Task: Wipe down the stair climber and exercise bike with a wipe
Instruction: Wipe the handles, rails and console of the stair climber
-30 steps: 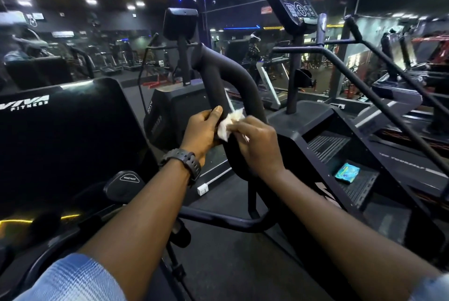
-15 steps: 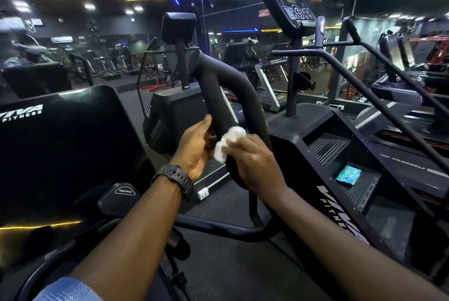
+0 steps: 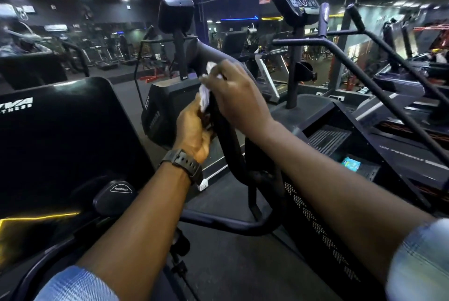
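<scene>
A teal packet (image 3: 351,163) lies on a black step, with treadmills (image 3: 107,57) lined up far behind.

We have both hands on the bike handlebar (image 3: 228,135) ahead of us: our left hand (image 3: 193,130) lower, our right hand (image 3: 237,96) above it, the wipe (image 3: 205,96) between them. The stair climber (image 3: 340,145) stands to the right, a packet (image 3: 351,163) on its step.

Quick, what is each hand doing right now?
Left hand: curled round the black handlebar, just below the wipe.
Right hand: holds the white wipe against the handlebar.
</scene>
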Demonstrator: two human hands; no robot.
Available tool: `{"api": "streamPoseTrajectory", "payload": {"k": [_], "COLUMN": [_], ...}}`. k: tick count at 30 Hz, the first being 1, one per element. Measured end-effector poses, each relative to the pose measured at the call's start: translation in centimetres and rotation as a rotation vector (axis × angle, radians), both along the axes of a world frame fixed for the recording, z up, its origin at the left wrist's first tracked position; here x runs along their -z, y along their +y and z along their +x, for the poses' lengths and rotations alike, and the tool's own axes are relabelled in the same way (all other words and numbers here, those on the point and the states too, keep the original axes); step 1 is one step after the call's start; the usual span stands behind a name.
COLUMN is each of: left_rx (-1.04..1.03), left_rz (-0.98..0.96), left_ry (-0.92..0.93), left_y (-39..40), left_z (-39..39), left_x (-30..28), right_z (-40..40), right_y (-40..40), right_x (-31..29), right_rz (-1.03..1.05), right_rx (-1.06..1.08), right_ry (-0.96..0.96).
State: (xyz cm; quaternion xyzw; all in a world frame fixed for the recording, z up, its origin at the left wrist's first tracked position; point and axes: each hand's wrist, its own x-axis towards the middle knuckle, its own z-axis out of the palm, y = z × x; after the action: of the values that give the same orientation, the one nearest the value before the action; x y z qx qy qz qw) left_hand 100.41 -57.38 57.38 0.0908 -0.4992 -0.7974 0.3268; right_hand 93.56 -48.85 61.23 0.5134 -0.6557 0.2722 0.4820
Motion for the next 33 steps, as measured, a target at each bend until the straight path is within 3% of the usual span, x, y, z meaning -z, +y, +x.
{"api": "streamPoseTrajectory", "payload": {"k": [6,12,17,23,29,33], "left_rx": [0.003,-0.068,-0.119,-0.181,-0.209,-0.225], "left_rz": [0.030,-0.030,-0.050,-0.167,-0.057,-0.152], "left_ry": [0.032,0.081,0.081,0.096,0.098,0.093], "left_y": [-0.3,-0.9,-0.8,-1.2,-0.3,-0.5], "left_z": [-0.3,-2.0,-2.7,-2.8,-3.0,-3.1], "left_x": [-1.6,-2.6,-2.9,-2.4,-2.4,-2.1], "right_z": [1.9,-0.2,1.1,-1.4,-0.6,-2.1], "right_y": [3.6,-1.0,3.1,-0.2,3.0,0.3], "right_x": [8.6,0.6,6.6,1.2,6.5,1.6], "right_rz": [0.122,-0.116,-0.090,-0.186,-0.164,-0.252], "right_rx": [-0.110,-0.102,-0.249,-0.295,-0.336,-0.330], "right_ry": [-0.094,-0.119,-0.278,-0.280,-0.395,-0.443]}}
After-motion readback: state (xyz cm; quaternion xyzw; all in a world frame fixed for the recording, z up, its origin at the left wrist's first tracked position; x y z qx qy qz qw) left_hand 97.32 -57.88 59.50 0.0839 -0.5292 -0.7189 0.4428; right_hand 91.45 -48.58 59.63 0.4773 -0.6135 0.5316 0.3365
